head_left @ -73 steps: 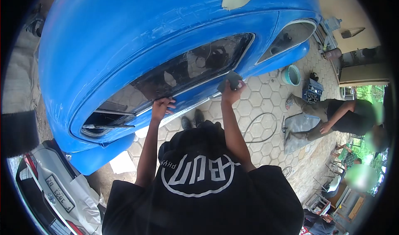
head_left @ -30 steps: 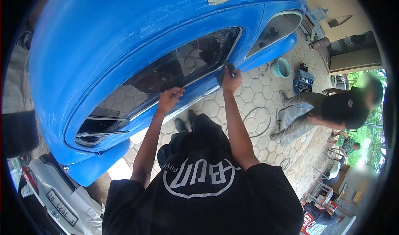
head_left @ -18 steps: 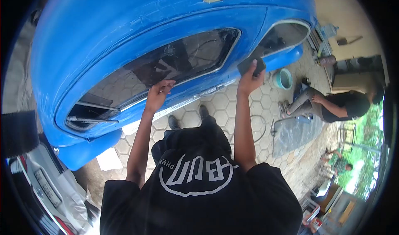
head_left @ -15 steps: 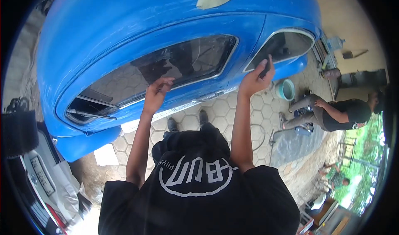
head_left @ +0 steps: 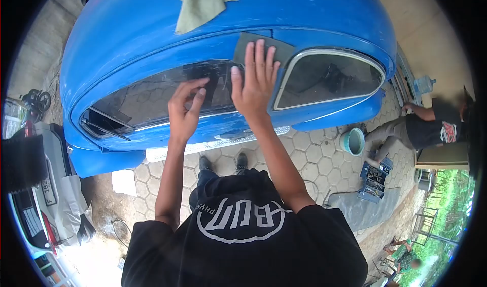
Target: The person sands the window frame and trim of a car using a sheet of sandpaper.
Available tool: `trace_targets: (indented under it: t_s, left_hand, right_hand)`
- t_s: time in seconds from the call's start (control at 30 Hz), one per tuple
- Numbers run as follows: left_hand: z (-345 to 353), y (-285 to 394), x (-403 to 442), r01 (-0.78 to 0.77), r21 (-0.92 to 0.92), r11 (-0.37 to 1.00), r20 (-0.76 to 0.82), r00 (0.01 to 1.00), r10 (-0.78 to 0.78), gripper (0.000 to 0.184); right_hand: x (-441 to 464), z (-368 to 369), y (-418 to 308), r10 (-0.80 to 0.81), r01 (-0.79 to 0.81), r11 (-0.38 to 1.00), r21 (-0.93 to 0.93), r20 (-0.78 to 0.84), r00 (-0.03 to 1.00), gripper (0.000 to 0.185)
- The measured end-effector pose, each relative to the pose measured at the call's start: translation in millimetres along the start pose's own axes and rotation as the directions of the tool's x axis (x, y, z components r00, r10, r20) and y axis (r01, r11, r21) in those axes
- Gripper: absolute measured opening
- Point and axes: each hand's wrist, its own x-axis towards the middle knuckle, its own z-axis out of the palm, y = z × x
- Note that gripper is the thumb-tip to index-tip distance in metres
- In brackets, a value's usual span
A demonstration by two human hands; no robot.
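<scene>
At about half past eight, a white car [head_left: 44,178] is showing its rear and number plate, and a white sheet [head_left: 124,182] is lying on the ground nearer the middle. A blue car [head_left: 152,28] is stretching across the upper view from nine through twelve to two o'clock. Toward ten o'clock, the left hand [head_left: 186,108] is hovering or resting in front of the long side window [head_left: 147,96], half open, fingers loosely bent and thumb apart, holding nothing visible; whether it is touching the glass, I cannot tell. A pale green cloth [head_left: 203,5] is draping over the blue bodywork between eleven and twelve. At twelve, the right hand [head_left: 256,81] is lying open, its extended fingers flat over a dark grey pad [head_left: 285,51], which is sitting against the bodywork between the side window and the rounded window [head_left: 329,81] at two o'clock. A bucket [head_left: 353,141] is standing on the paving at three, a dark mat [head_left: 362,208] is lying at four, and an open blue toolbox [head_left: 375,178] is sitting between them. Farther right, another person [head_left: 431,127] is standing at three o'clock.
</scene>
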Motion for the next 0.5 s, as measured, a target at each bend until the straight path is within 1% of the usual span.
trace_targets:
  t_s: [0.1, 0.13, 0.23, 0.33, 0.43, 0.47, 0.5]
  left_hand:
    - [13.4, 22.3, 11.2, -0.140, 0.091, 0.986, -0.064, 0.987, 0.146, 0.025]
    - [15.4, 28.0, 14.9, -0.180, 0.162, 0.970, -0.036, 0.981, 0.188, 0.027]
    - [27.7, 42.9, 28.1, -0.306, 0.274, 0.912, -0.013, 0.947, 0.322, 0.029]
    - [37.3, 56.3, 40.0, -0.451, 0.431, 0.782, 0.019, 0.871, 0.491, 0.033]
    - [46.5, 70.6, 45.2, -0.494, 0.527, 0.691, 0.048, 0.829, 0.557, 0.036]
    - [47.7, 68.4, 48.6, -0.535, 0.581, 0.613, 0.076, 0.786, 0.614, 0.039]
    - [48.8, 65.6, 50.8, -0.539, 0.597, 0.594, 0.093, 0.782, 0.617, 0.039]
  right_hand:
    - [-25.7, -3.2, 13.0, -0.010, 0.010, 1.000, 0.004, 0.053, 0.999, 0.053]
    - [-39.5, -0.3, 19.5, -0.017, 0.017, 1.000, 0.009, 0.059, 0.998, 0.053]
    - [-36.3, -4.9, 23.1, -0.025, 0.024, 1.000, 0.018, 0.077, 0.997, 0.054]
    - [4.7, -20.9, 10.4, -0.026, 0.025, 0.999, 0.031, 0.062, 0.998, 0.056]
    - [9.9, -24.7, 4.8, -0.031, 0.026, 0.997, 0.066, 0.065, 0.997, 0.055]
    - [3.3, -23.7, 6.3, -0.029, 0.021, 0.995, 0.099, 0.078, 0.997, 0.053]
    - [-5.1, -22.6, 10.0, -0.036, 0.028, 0.996, 0.081, 0.099, 0.994, 0.053]
